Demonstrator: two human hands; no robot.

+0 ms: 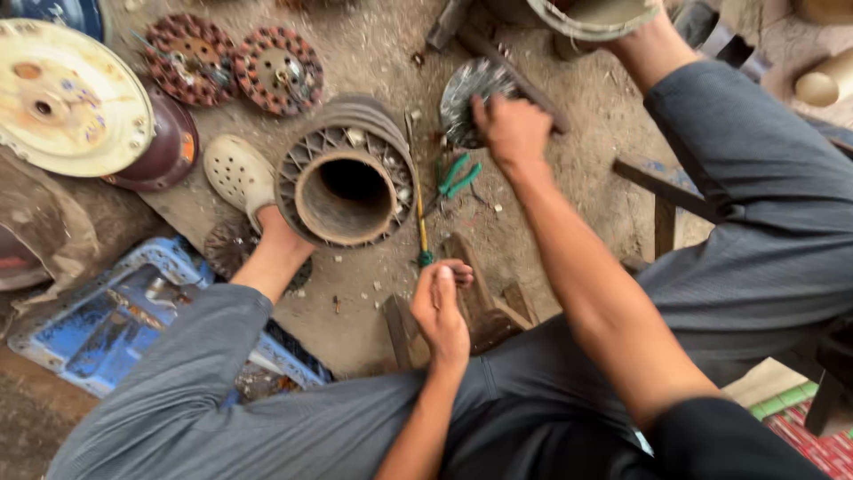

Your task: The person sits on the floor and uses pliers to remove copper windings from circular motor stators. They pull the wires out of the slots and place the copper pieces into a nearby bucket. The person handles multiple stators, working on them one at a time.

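**Mia:** What is the right hand doing?

**Sam:** It reaches far out. Its fingers curl tight on the edge of a round grey metal disc. The disc lies on the dirt floor, just past the knuckles.

**Mia:** And the left hand?

**Sam:** It sits close to the body. The fingers are bent in, almost a fist. It looks like it pinches the end of a long thin screwdriver with a yellow stick and a green end. I cannot tell how hard it grips.

**Mia:** Where does the screwdriver go?

**Sam:** It runs away from the left hand, up the floor.

**Mia:** What is near it?

**Sam:** Green-handled pliers lie between the two hands, just beside the screwdriver. To the left of the left hand is a big round metal core with a hole in the middle and little slots all around.

**Mia:** Anything else?

**Sam:** A foot in a cream shoe rests by the core. Two round copper coil rings lie farther off, and a blue crate sits by the left knee.
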